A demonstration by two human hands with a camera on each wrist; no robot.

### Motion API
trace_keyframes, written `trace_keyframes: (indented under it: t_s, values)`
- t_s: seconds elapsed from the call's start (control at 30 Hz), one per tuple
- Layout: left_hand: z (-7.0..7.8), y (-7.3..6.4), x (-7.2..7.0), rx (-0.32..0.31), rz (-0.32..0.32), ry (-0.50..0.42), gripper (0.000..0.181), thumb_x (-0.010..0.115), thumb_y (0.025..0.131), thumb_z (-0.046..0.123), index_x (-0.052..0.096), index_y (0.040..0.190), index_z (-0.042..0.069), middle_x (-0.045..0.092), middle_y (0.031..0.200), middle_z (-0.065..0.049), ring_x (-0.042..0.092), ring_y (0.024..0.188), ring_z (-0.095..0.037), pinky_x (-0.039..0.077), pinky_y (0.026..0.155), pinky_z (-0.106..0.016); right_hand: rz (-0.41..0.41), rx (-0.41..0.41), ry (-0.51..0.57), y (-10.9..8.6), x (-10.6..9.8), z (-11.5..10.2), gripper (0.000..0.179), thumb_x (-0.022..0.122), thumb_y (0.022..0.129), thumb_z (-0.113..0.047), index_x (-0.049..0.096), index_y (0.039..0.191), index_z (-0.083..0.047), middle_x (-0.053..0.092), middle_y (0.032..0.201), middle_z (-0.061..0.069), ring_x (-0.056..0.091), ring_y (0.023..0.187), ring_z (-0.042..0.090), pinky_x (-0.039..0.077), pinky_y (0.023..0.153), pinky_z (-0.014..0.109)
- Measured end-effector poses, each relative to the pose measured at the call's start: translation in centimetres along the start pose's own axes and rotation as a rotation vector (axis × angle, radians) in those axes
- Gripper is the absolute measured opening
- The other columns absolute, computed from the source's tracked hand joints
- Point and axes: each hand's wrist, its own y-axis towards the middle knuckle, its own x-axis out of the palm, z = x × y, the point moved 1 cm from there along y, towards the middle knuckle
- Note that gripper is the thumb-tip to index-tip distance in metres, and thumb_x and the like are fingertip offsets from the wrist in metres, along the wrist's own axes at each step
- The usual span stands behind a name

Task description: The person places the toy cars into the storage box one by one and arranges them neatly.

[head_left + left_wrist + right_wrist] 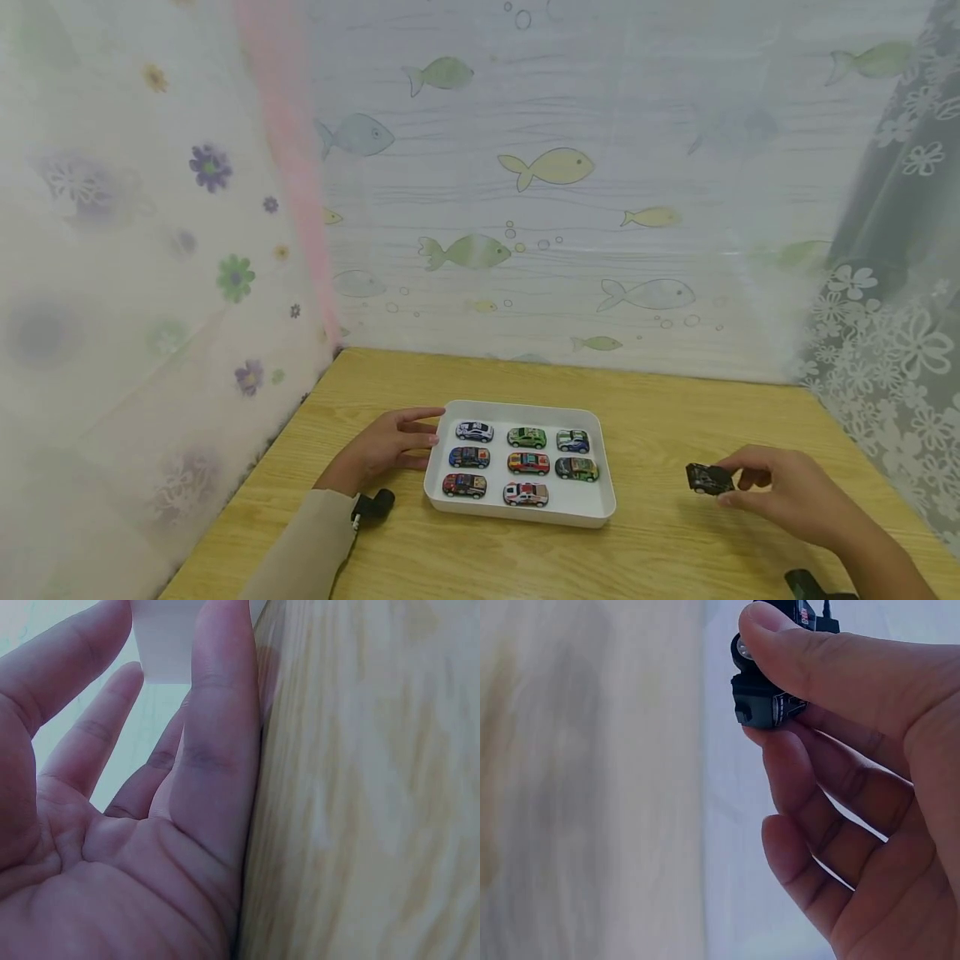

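Note:
A white tray (555, 517) lies on the table with several small toy cars inside, among them a green car (527, 437), a red-and-yellow car (528, 463) and a white-and-red car (526, 495). My left hand (393, 442) rests on its side at the tray's left wall, its fingers extended and fingertips at the rim. In the left wrist view the palm faces up beside the wood, and part of the tray (165, 645) shows beyond the fingers. Off to the tray's right, my right hand (787, 492) pinches a black toy car (759, 701) between thumb and fingers, held above the table.
The wood-grain table (660, 550) reaches back to a curtain printed with fish (555, 167). A flowered sheet (150, 333) hangs along the left side, and a lace-patterned curtain (900, 358) along the right. Each wrist carries a small black camera (375, 504).

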Motion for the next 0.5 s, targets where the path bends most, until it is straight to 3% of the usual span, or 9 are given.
trace_keyframes:
  t_s: [0.33,0.5]
  values:
    - [0.1,0.2,0.1,-0.005,-0.005,0.02,0.065,0.078,0.094,0.027,0.052,0.154,0.023,0.056,0.148,-0.019,0.068,0.12,-0.029,0.063,0.091,-0.043,0.109,-0.079,0.02,3.0,0.4,-2.4,0.033,0.086,0.085,-0.036,0.077,0.114,-0.024,0.071,0.099,-0.012,0.059,0.081,-0.003,0.054,0.068,0.025]
    - [0.1,0.2,0.0,-0.013,-0.004,0.022,0.066,0.077,0.094,0.027,0.051,0.154,0.023,0.054,0.15,-0.02,0.067,0.12,-0.03,0.063,0.091,-0.043,0.123,-0.108,0.034,4.3,1.2,-3.5,0.033,0.087,0.084,-0.037,0.077,0.113,-0.023,0.072,0.102,-0.012,0.062,0.082,-0.001,0.055,0.07,0.026]
